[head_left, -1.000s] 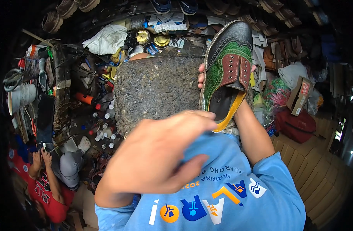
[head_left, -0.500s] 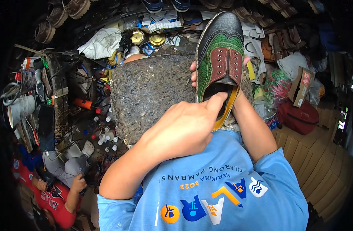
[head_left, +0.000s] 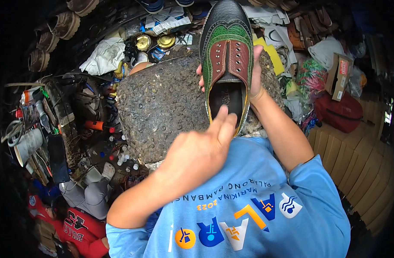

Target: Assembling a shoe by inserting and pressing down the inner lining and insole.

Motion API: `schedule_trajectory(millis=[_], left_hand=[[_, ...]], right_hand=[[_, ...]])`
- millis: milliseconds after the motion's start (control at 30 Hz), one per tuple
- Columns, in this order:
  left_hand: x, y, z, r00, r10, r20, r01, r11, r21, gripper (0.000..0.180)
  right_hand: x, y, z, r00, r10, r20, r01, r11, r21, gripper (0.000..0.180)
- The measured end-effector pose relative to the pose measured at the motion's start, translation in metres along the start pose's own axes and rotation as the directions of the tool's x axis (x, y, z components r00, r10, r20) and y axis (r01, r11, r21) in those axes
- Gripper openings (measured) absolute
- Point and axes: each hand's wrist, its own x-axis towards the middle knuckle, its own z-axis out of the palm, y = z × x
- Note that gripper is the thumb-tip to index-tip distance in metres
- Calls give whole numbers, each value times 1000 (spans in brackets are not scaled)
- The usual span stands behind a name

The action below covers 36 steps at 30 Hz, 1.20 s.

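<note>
A laceless wingtip shoe (head_left: 210, 51) has a black toe, green textured sides and maroon eyelet panels. My right hand (head_left: 255, 75) cradles it from below, with the thumb along its right side and fingertips showing at its left edge. The toe points away from me and the heel is near my chest. My left hand (head_left: 203, 148) reaches over the heel, two fingers stretched into the shoe's opening at the dark insole (head_left: 226, 99). The other left fingers look curled. Whether the left fingertips press on the insole is hard to tell.
Below the shoe is a rough, dark, crusted block (head_left: 158, 107). Round gold tins (head_left: 166, 41), papers and crumpled white cloth (head_left: 104, 56) lie beyond it. A maroon pouch (head_left: 339, 112) and cardboard (head_left: 356, 159) are at right. At lower left, a person in red (head_left: 83, 230) sits close.
The shoe has moved left and farther from me, and now points straighter ahead. My left fingers have shifted left and straightened within its opening. The person in red has changed posture.
</note>
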Motion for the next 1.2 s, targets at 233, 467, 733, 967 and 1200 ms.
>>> schedule_trajectory(millis=[233,467,733,967,1200], left_hand=[[3,-11,-26,1000,-17,22,23,948,-318,77],[-6,12,16,991,-25,-130,34,997,68,72],[-19,-10,-9,979,-189,-81,57,628,-776,104],[-9,6,12,998,5,-67,-15,989,-148,55],[12,22,0,986,84,-143,-89,996,-25,28]], right_hand=[[2,3,2,1000,-25,-8,25,1000,-7,123],[-2,3,13,999,-32,-29,31,999,-33,123],[-7,0,9,999,-33,-14,33,999,-6,123],[-4,0,-2,1000,-8,2,7,998,56,120],[-20,-21,-2,821,-326,-469,138,910,-391,68]])
